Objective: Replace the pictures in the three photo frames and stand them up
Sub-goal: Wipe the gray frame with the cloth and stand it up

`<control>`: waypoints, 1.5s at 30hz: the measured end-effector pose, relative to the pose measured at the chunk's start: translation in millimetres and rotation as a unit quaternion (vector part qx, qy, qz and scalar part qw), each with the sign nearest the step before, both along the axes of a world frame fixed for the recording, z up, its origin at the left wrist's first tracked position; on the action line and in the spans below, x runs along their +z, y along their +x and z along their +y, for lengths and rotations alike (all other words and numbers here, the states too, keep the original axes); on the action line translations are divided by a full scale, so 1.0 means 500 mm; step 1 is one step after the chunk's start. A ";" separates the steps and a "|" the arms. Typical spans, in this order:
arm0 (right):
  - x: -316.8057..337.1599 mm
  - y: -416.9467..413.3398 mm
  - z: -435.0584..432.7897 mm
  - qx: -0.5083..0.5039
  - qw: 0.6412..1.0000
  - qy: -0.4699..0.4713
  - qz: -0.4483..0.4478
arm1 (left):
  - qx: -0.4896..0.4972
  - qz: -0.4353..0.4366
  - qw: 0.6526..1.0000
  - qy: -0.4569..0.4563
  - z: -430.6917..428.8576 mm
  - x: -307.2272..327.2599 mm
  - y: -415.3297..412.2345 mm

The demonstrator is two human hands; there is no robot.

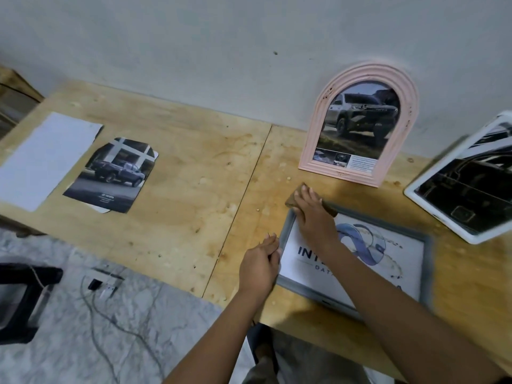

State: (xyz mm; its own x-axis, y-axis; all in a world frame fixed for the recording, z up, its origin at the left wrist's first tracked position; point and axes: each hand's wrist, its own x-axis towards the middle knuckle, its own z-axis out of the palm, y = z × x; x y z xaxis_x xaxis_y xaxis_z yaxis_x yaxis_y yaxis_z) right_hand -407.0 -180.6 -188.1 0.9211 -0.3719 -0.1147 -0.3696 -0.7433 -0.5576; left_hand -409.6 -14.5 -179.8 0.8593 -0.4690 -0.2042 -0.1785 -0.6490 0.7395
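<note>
Head view: a person is working at a plywood surface [194,167], apparently on the one photo frame not yet upright. The grey frame [393,227] is lying flat and face up at the near right. It is showing a white print [396,261] with a blue swirl and partly hidden lettering.

The left hand [260,261] is lying against the frame's left rail. Its fingers are straight and together and its grip is clamped on nothing, apparently to stop the frame sliding. The right hand [313,214] is reaching across the frame's far-left corner, with its fingers stretched flat on a brown board [292,200] poking out beyond that corner. This grip, too, is unclenched and is pressing rather than holding, though blur is softening the detail. The board is probably the frame's backing or stand, being seated or freed.

Behind the hands, a pink arched frame [340,174] is standing against the wall with a truck picture, which suggests it is finished. At the far right a white frame [471,235] is sitting tilted with a dark, glossy picture. What is propping it cannot be told.

On the left, a loose truck print [113,176] and a white sheet [47,159] are lying flat, well apart from the hands. They are seemingly set aside as pictures already taken out.
</note>
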 end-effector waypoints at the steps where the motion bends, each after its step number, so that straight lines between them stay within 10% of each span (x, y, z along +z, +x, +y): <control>1: 0.001 -0.006 0.004 0.019 0.999 0.025 -0.002 | 0.001 -0.001 1.000 -0.003 0.001 -0.002 -0.001; 16: 0.032 -0.057 0.045 0.043 0.988 0.145 0.028 | -0.027 -0.007 0.999 -0.033 0.023 -0.017 -0.003; 22: 0.046 -0.067 0.053 0.016 0.988 0.154 0.009 | 0.141 0.097 0.966 -0.194 0.029 0.043 0.074; 45: -0.002 -0.178 0.200 0.053 0.991 0.057 -0.108 | -0.027 0.057 0.998 -0.008 -0.172 0.018 0.190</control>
State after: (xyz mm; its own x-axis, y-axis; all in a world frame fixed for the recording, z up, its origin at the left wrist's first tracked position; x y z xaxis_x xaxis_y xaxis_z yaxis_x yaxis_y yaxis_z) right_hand -495.9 -80.7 -189.2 0.9621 -0.2672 0.0545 -0.1548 -0.6998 -0.6973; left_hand -314.9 -100.7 -170.6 0.8044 -0.5177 -0.2914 -0.1271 -0.6291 0.7669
